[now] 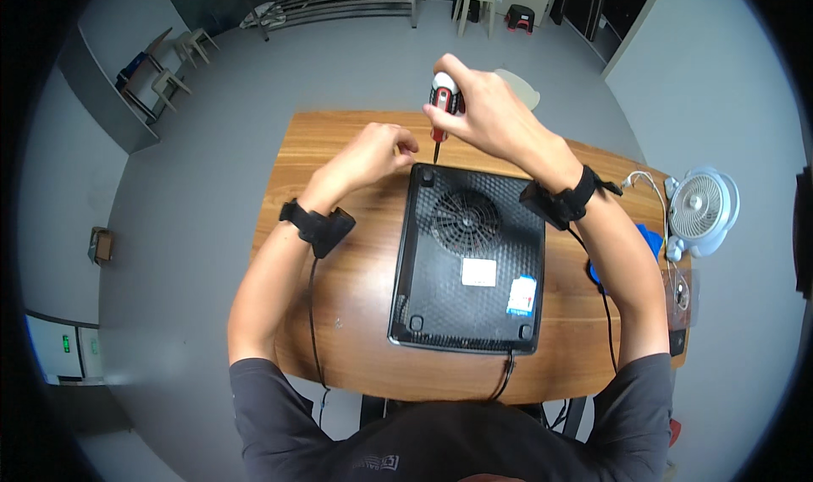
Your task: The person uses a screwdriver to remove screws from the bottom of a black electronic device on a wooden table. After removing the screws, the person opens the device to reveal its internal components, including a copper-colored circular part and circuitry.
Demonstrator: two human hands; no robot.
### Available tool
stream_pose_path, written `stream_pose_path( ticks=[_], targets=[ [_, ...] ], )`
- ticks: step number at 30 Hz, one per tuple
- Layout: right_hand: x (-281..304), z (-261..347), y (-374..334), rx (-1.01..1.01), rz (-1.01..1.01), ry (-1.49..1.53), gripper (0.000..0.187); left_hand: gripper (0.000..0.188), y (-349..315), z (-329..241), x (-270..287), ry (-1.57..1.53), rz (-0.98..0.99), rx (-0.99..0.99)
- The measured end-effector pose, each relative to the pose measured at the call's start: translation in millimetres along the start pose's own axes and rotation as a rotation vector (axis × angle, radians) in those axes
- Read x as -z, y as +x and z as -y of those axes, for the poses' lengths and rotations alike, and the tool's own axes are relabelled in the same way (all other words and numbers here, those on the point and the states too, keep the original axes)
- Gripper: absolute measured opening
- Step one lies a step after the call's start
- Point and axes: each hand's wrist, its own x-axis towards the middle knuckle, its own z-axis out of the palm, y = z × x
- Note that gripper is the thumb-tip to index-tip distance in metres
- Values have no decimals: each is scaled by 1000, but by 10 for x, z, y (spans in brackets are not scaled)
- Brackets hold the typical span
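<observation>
A black induction cooktop (449, 300) lies upside down on the wooden table, showing its round fan grille (466, 222), small rubber feet and two labels. My right hand (484, 110) is closed around the handle of a red, white and black screwdriver (442, 101). The shaft points down, with its tip at the cooktop's far edge near the left corner. Just left of that corner is my left hand (378, 154), its fingers curled and thumb close to the fingertips. Whatever it may pinch is too small or hidden to make out.
A power cord (506, 376) runs from the cooktop's near edge. On the table's right side are a white fan (699, 204), a blue item (650, 239) and cables. Black wrist straps with wires are on both my arms. Stools (476, 1) and a metal rack (339, 4) stand beyond the table.
</observation>
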Motion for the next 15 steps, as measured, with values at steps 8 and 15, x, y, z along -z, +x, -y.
stream_pose_path(
  ticks=[8,15],
  targets=[
    [-327,-156,165,-47,115,45,36,19,275,182,3,-219,34,-7],
    [-519,-236,216,3,112,16,41,20,280,314,20,-223,72,58]
  ],
)
